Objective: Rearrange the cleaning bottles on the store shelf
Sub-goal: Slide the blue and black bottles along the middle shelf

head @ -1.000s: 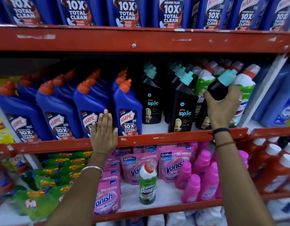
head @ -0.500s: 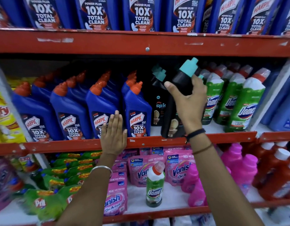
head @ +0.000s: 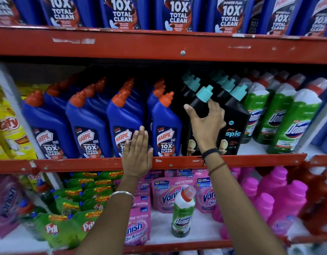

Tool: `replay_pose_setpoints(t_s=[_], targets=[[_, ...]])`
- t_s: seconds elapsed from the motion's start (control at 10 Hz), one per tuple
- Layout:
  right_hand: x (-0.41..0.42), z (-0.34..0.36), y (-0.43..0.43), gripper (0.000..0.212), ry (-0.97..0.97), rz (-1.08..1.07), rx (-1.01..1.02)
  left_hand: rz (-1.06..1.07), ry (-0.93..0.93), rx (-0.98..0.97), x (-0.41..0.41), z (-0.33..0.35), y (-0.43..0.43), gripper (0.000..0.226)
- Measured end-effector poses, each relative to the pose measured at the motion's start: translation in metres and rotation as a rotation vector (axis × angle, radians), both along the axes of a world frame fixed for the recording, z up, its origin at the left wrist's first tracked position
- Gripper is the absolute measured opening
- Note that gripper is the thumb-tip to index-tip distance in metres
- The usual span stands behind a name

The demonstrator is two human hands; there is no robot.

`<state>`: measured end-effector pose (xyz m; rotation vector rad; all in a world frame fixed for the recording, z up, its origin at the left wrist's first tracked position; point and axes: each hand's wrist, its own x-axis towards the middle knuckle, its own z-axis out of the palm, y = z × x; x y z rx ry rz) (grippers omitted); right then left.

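The right hand (head: 207, 124), fingers clamped on a black plastic bottle with a teal cap (head: 199, 107), seems to be seating it just right of the front blue Harpic bottle (head: 165, 129) (left hand (head: 138, 153), fingers together, lies flat below-left); next, probably release and straighten.

blue bottles (head: 164, 129) by the left hand (head: 138, 155) read "harpic power plus 10x total clean"; the top-shelf packs (head: 178, 13) above repeat "10x total clean". a black bottle (head: 232, 129) beside the right hand (head: 207, 124) says "spic". green bottles (head: 295, 126) further right, and one (head: 183, 214) below the hands, say "domex". pink pouches (head: 167, 197) below read "vanish oxi action", green pouches (head: 52, 227) "pril".
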<state>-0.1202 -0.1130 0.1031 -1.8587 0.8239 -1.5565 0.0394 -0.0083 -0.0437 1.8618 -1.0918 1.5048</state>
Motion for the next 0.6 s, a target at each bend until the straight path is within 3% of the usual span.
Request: replay_pose_setpoints(t_s=[0.4, 0.5, 0.6], targets=[[0.001, 0.01, -0.004, 0.071, 0.247, -0.091, -0.083, 0.008, 0.008, 0.005, -0.001, 0.001, 0.0, 0.059], [-0.003, 0.007, 0.011, 0.07, 0.092, -0.125, -0.181, 0.008, 0.012, 0.005, -0.002, 0.001, 0.0, 0.059], [0.001, 0.004, 0.033, 0.057, -0.014, 0.057, -0.326, 0.004, 0.01, -0.002, -0.001, 0.002, 0.001, 0.059]])
